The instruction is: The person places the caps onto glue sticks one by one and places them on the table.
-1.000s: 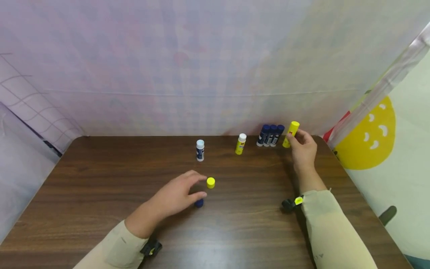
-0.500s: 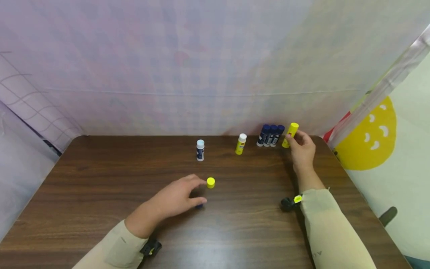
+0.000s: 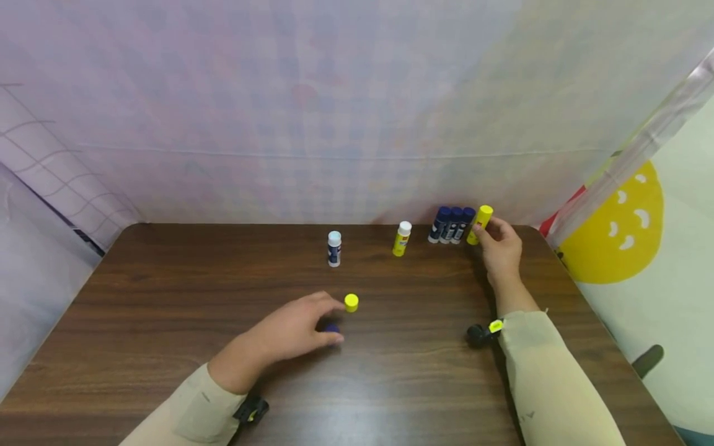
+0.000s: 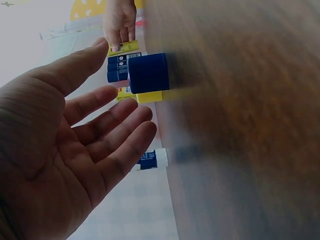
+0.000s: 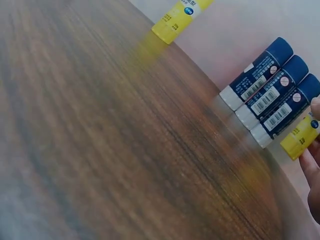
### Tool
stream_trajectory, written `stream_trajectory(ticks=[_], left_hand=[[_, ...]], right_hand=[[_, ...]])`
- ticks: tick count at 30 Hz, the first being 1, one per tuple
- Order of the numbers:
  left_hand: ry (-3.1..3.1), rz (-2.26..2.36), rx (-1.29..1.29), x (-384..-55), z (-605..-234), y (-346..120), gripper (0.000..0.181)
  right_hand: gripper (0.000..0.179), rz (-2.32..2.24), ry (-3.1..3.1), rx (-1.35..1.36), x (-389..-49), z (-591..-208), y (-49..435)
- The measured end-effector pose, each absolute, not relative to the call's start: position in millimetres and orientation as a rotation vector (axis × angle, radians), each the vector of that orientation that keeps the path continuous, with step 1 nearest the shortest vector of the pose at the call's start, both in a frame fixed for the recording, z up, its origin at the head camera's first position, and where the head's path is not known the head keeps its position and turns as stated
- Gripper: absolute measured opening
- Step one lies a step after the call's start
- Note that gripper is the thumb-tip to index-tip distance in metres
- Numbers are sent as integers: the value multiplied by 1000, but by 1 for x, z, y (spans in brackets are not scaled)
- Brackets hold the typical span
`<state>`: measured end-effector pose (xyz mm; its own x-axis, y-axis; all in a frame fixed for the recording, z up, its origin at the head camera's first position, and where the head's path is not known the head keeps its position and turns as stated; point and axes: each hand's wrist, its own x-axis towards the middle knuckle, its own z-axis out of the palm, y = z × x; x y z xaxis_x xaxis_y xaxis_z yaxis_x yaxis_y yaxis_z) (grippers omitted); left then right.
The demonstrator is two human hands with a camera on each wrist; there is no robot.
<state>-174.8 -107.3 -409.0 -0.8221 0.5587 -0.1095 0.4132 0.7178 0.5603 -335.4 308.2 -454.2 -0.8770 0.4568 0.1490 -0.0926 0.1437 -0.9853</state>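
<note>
My right hand (image 3: 502, 251) pinches a capped yellow glue stick (image 3: 482, 218) at the far right of the table. It stands close beside three upright blue glue sticks (image 3: 450, 226) in a row; the right wrist view shows its yellow base (image 5: 298, 140) near theirs. My left hand (image 3: 298, 325) is low over the table's middle, thumb and fingers apart around a small blue cap (image 3: 331, 329). In the left wrist view that cap (image 4: 149, 73) stands beyond the loosely bent fingers, apparently untouched. A yellow cap (image 3: 351, 303) sits just off the left fingertips.
An uncapped yellow glue stick (image 3: 401, 239) with a white top stands left of the row. Further left stands an uncapped blue one (image 3: 334, 249). A pale patterned curtain (image 3: 279, 124) hangs along the back edge of the brown wooden table (image 3: 167, 279).
My right hand has brought the yellow glue stick slightly left and more upright, nearer the blue row. My left hand has sunk a little around the blue cap.
</note>
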Motion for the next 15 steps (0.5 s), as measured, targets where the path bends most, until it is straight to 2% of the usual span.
stream_trajectory(ticks=[15], left_hand=[[2642,740,847,-176,-412,-106,55]], right_hand=[[38,1833,-2052,-408,-343,-464,318]])
